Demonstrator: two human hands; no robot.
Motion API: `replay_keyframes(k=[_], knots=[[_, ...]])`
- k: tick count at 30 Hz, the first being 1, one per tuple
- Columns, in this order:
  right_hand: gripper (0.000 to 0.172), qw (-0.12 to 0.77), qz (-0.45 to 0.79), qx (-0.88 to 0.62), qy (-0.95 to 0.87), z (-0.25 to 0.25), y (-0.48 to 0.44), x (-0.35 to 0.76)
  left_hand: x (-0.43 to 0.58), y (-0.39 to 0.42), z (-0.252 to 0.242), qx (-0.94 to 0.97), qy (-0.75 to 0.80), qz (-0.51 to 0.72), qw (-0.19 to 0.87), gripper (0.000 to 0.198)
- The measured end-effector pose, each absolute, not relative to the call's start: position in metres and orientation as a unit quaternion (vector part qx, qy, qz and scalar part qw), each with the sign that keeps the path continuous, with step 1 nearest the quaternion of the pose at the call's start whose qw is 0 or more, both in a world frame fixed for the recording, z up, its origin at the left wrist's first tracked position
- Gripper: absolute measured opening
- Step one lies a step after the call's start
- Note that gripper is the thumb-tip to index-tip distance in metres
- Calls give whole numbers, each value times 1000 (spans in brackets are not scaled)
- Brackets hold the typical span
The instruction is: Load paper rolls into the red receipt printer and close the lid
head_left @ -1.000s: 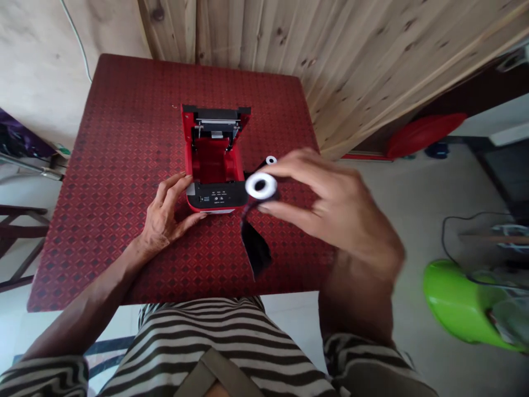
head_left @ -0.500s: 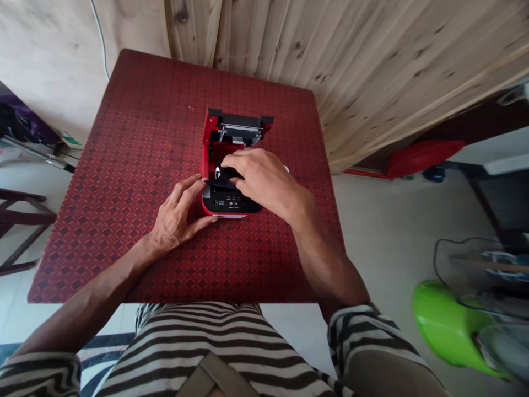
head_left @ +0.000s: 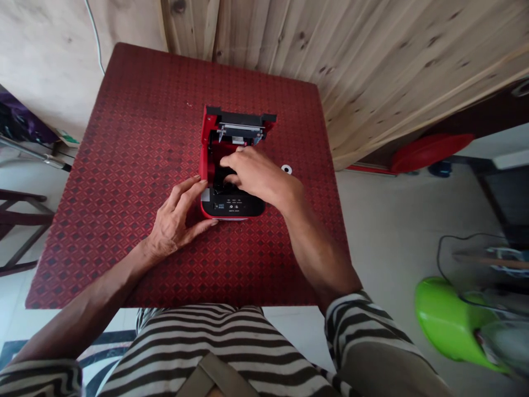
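Note:
A red and black label printer (head_left: 231,207) sits on the table with its lid (head_left: 239,124) raised. My left hand (head_left: 176,218) steadies the near left corner, fingertips on the side wall and thumb at the front edge. Inside the open compartment are the bent fingers of my right hand (head_left: 258,173), thumb and forefinger close together around a dark part that I cannot make out. The back of that hand hides the compartment's right side. Just right of the printer lies a small white ring-shaped roll (head_left: 286,169).
The red patterned table (head_left: 136,138) meets a wooden plank wall (head_left: 264,33) at the back. On the floor to the right stands a bright green plastic item (head_left: 446,320) with a cord near it. A dark wooden stool (head_left: 25,220) is at the left.
My right hand has lowered the dark part deeper into the compartment, and its white round end no longer shows. The left hand stays at the corner. The white roll on the table is more visible.

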State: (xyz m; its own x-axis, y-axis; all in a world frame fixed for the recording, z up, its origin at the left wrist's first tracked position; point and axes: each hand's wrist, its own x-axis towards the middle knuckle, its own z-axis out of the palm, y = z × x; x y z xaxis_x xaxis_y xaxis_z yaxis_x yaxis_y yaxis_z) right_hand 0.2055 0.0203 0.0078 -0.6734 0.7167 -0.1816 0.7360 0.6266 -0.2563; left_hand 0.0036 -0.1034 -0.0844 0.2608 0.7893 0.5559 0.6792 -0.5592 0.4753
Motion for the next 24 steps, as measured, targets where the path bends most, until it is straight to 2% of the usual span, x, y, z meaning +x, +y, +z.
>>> replay_keyframes(k=[6,8,10,12,13,16,19,22,24], knots=[[59,-115,-235,296,919,21,-5,244,-1,-104,-83,792,455,394,102,80],[53,-147,-238,274,920,22,-15,253,-6,-103,-76,785,451,404,135,77],[34,-193,-222,276,915,18,-23,256,-10,-97,-62,773,458,414,147,74],[18,-243,-194,292,905,9,-28,254,-12,-84,-42,769,471,415,119,67],[15,-263,-176,300,900,5,-30,252,-12,-74,-30,776,469,410,94,64],[22,-306,-111,322,889,-5,-39,246,-4,-34,-1,789,467,398,41,66],[28,-312,-56,329,890,-11,-53,244,6,2,11,810,475,342,40,68],[29,-296,-8,333,895,-15,-66,246,12,8,9,818,471,325,58,69],[26,-310,31,330,891,-19,-73,248,11,-4,6,828,458,319,53,62]])
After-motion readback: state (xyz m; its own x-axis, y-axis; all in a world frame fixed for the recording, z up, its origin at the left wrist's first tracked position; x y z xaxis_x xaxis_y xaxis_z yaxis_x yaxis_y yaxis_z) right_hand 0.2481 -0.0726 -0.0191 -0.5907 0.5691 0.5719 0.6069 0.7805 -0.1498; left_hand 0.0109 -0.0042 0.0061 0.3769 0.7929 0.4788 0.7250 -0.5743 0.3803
